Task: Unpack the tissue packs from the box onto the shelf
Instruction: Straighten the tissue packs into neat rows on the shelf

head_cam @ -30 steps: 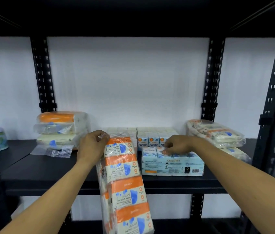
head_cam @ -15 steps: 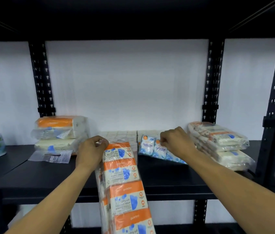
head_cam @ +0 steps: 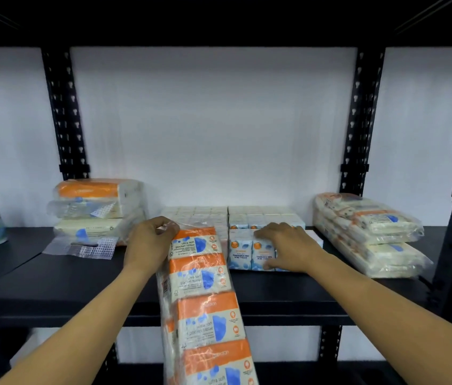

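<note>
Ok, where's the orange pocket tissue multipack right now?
Head view, centre: the orange pocket tissue multipack hangs over the shelf's front edge, gripped by the left hand.

We see both bare forearms reaching forward and upward from the lower corners. Our left hand (head_cam: 151,240) curls its fingers over the top end of the long pocket-tissue pack (head_cam: 204,301), gripping it. Our right hand (head_cam: 286,247) lies palm-down, fingers spread and nearly straight, resting on the mini-tissue block (head_cam: 243,252).
</note>
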The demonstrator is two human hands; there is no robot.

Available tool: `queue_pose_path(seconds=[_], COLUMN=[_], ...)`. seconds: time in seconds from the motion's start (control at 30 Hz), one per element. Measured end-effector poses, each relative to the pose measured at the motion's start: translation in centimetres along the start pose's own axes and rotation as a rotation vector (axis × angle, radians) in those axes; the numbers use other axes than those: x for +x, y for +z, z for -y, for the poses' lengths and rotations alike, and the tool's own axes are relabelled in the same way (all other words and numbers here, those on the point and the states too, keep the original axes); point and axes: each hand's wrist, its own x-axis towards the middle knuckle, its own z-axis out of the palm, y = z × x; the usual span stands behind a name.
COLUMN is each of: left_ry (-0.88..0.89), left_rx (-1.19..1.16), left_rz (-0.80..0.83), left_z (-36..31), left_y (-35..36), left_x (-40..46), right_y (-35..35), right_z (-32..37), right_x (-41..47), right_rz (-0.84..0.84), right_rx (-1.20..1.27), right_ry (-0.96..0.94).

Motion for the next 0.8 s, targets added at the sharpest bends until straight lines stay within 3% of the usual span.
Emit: queue_pose_path(seconds=[0.3,0.63,0.8], left_ry=[0.006,0.002,0.069], left_rx=[0.011,-0.001,-0.029], left_rz=[0.013,0.019,0.015], left_z=[0.7,0.0,-1.8], left_y=[0.2,0.0,-0.9], left_x=[0.5,0.3,-0.8], right_y=[2.0,1.5,-0.6], right_z=[-0.2,-0.1,1.4], right_x=[0.7,0.8,-0.6], right_rz=[-0.086,-0.008,-0.125], right_rx=[-0.055,0.008,0.288], right_ry=[0.027,0.051,0.133])
